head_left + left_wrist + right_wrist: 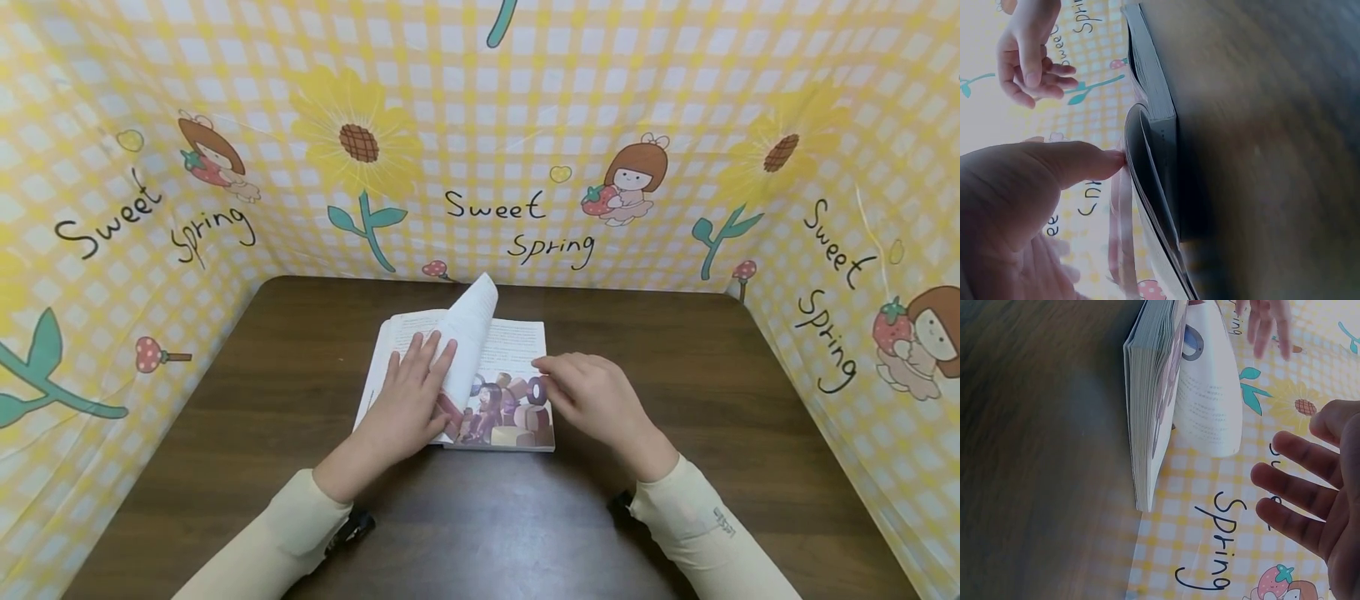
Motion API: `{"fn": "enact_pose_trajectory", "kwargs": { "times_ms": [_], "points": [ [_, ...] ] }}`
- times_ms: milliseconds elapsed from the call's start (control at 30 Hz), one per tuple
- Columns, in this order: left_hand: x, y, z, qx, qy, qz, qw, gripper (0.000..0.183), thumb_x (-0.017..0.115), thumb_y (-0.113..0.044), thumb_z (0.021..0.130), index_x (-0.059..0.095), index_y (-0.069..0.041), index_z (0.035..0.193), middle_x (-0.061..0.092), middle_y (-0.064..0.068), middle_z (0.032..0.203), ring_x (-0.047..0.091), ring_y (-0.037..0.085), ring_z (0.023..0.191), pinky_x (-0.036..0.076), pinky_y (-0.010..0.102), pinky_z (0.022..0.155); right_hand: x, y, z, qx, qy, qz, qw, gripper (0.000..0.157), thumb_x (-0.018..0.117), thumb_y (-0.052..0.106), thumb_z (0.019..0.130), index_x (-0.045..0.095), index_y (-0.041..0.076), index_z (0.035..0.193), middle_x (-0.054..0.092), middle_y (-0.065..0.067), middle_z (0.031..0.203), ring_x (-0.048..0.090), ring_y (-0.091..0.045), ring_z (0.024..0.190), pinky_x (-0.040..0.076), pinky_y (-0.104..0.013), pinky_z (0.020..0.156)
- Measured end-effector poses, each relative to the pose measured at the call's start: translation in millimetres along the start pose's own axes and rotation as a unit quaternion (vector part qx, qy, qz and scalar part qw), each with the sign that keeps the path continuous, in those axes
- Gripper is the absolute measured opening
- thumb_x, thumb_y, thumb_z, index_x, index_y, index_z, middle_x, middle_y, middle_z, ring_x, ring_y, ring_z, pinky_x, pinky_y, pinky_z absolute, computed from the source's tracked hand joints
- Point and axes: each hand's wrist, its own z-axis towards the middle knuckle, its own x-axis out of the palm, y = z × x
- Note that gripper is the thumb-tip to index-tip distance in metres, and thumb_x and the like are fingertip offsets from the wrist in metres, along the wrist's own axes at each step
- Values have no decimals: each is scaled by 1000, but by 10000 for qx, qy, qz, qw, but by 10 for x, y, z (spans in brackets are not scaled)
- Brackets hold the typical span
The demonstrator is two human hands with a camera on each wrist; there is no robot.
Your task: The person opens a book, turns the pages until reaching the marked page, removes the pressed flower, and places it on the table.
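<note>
Nearest the camera, 2 pale sleeves point(240, 542) reach in over the dark wood-grained table point(487, 517), with a black object point(352, 529) beneath each cuff. An open book point(513, 346) lies on the table, closer to its far edge than to the camera and roughly midway between its left and right edges. The left hand point(408, 404) is spread wide over the left-hand pages, its thumb tip touching a curved page in the left wrist view. Beside its fingers, 1 raised page point(476, 321) leans leftward, its free corner curling up. The right-hand page carries print above a coloured illustration point(510, 412). The right hand point(600, 396) hovers just beside the book's right edge, fingers loosely bent, grip slack. Yellow checked cloth point(487, 108) stands along the table's far, left and right edges.
</note>
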Motion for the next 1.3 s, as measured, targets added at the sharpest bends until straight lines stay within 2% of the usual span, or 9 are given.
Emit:
{"fn": "enact_pose_trajectory", "kwargs": {
  "times_ms": [200,500,867,1100,1300],
  "points": [
    [1,6,7,262,373,-137,9989,91,74,-20,87,25,-15,164,25,12,169,20,43,155,23,70,117,12,-18,-13,111,289,-15,9995,27,70,17,92,72,13,119,76,0,101,72,-18,86,58,-38,79],
    [-14,-9,-9,278,853,-325,9954,71,66,-19,95,37,-17,160,29,8,169,24,42,154,23,73,115,39,-26,-12,210,713,-22,9972,33,74,19,90,71,15,122,75,-1,105,71,-19,93,58,-40,82],
    [0,-24,-31,-248,1478,-408,9879,60,58,-30,100,43,-16,157,26,15,169,20,44,155,27,74,112,62,-32,-38,406,1228,-24,9916,33,72,20,94,70,18,127,74,-1,111,70,-20,101,56,-41,89],
    [-13,-19,-46,-428,1564,-454,9857,60,58,-26,98,45,-9,154,31,23,164,30,50,149,37,72,106,59,-36,-40,389,1428,31,9890,35,72,18,93,70,18,128,74,-1,113,69,-20,104,56,-42,91],
    [-31,-23,-45,-605,1676,-419,9831,58,56,-32,102,46,-7,153,32,24,163,32,50,148,39,73,104,60,-37,-40,384,1628,34,9859,35,72,20,94,69,19,129,73,1,113,69,-19,105,55,-42,92]
  ]
}}
